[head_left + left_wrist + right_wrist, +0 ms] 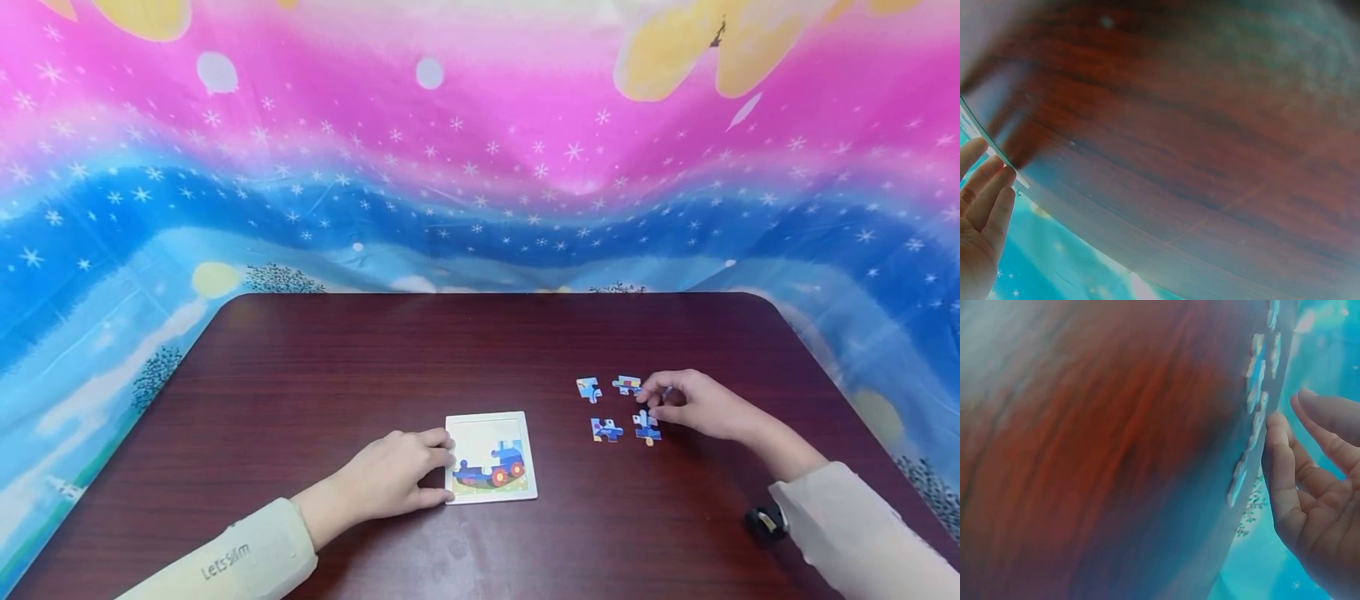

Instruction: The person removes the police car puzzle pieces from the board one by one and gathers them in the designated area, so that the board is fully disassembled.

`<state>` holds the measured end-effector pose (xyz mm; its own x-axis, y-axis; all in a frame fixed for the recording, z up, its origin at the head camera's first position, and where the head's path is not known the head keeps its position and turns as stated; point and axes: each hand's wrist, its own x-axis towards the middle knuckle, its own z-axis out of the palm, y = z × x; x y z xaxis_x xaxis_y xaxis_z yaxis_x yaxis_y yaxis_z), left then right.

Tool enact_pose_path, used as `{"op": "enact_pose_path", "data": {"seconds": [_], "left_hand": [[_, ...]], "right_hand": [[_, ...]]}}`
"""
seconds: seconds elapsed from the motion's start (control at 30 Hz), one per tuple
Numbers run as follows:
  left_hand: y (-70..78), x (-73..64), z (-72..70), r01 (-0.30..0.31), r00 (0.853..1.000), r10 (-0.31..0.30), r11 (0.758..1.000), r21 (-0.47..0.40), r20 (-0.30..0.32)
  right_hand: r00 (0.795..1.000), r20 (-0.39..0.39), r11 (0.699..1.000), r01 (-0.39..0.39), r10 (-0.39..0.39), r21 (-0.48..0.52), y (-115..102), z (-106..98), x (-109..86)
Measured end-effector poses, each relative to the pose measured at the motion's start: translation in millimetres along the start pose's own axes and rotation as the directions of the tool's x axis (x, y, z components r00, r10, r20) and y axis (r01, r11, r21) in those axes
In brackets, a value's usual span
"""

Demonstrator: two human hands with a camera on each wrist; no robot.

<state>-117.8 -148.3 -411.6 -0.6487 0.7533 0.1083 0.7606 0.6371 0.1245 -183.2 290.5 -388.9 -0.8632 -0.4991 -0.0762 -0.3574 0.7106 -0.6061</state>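
A square puzzle tray [530, 467] with a pale rim lies on the table, partly filled with joined pieces showing a blue train with red wheels. My left hand [390, 473] rests at the tray's left side, fingers and thumb touching its rim. In the left wrist view, the fingers of that hand look fairly straight along the tray's edge. Over on the right, several loose jigsaw pieces lie flat, among them a light blue one [588, 388] and a dark blue one [606, 430]. My right hand [705, 404] hovers at the right of these, fingers bent loosely, thumb apart, nothing visibly held.
The dark reddish wooden table [360, 358] has rounded far corners. Behind it hangs a pink and blue cloth [480, 167] with stars and butterflies. A black object [765, 525] is strapped at the right wrist, by the sleeve.
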Motion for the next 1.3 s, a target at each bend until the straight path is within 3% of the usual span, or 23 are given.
{"op": "enact_pose_path", "data": {"seconds": [0.27,0.67,0.9,1.1,1.3], "left_hand": [[1.4,-1.1,0.9,0.005,1.000,-0.005,1.000,-0.018,0.003],[1.4,3.2,-1.6,-0.022,1.000,0.022,1.000,0.004,-0.008],[1.7,6.3,-3.8,-0.025,1.000,0.024,1.000,0.020,0.016],[0.6,4.8,-3.0,-0.012,1.000,0.012,1.000,0.013,0.018],[-0.4,2.7,-2.4,-0.001,1.000,0.001,1.000,0.003,0.020]], "right_hand": [[0.997,0.026,0.997,0.077,-0.078,0.013,-15,7,8.2],[0.983,0.102,0.985,0.147,-0.156,0.091,-54,24,36.1],[0.965,0.133,0.972,0.213,-0.226,0.101,-75,44,57.0],[0.958,0.190,0.976,0.202,-0.215,0.083,-93,61,70.4],[0.935,0.245,0.966,0.238,-0.255,0.098,-107,74,79.9]]}}
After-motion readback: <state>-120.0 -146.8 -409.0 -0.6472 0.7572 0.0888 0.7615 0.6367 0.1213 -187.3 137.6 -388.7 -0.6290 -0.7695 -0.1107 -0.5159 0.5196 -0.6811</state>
